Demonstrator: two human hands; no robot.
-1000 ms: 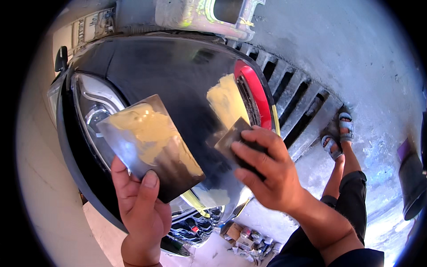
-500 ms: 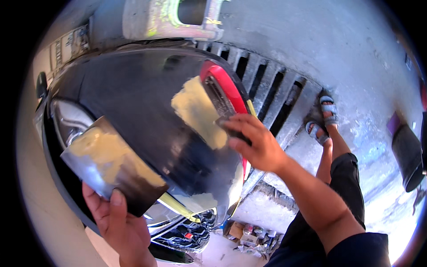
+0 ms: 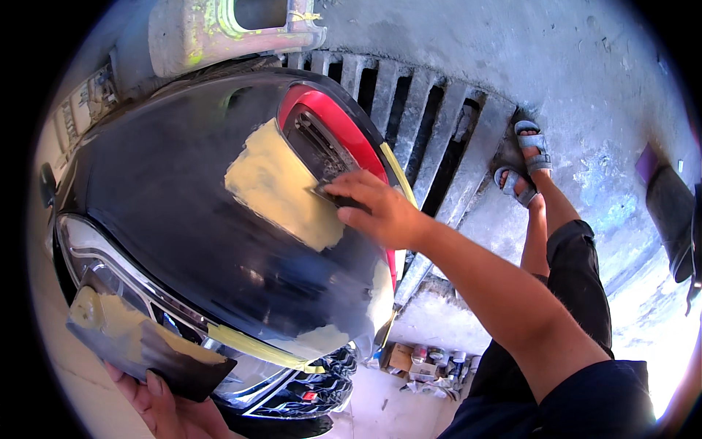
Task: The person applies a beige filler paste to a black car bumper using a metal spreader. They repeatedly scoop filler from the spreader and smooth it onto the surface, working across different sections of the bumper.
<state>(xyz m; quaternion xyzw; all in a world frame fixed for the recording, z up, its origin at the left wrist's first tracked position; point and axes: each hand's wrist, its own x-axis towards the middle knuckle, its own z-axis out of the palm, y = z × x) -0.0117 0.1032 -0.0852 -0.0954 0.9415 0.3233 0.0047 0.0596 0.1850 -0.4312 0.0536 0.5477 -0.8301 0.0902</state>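
Observation:
My left hand (image 3: 164, 410) grips the lower edge of a flat, dark mixing plate (image 3: 175, 353), thumb on top. Yellow body filler is smeared over the plate, with a small mound at its left end. In my right hand (image 3: 384, 214) is a thin dark filler spreader (image 3: 333, 196), pinched between fingers and thumb; much of it is hidden by the fingers. Its edge meets the right side of a yellow filler patch (image 3: 281, 192) on the black car panel (image 3: 168, 161). Beside the patch, a red-edged opening (image 3: 333, 121) is set into the panel.
Yellow masking tape (image 3: 263, 350) runs along the panel's lower edge, above a headlamp and dark grille. A slotted floor drain (image 3: 417, 110) lies beyond the car. Boxes and cans (image 3: 428, 366) stand on the floor. A pale bumper-like part (image 3: 212, 33) is at the top.
My view has shifted, so the car sits further left. The plate has moved down and left and tilted. The spreader remains at the patch, which now looks smoother and wider.

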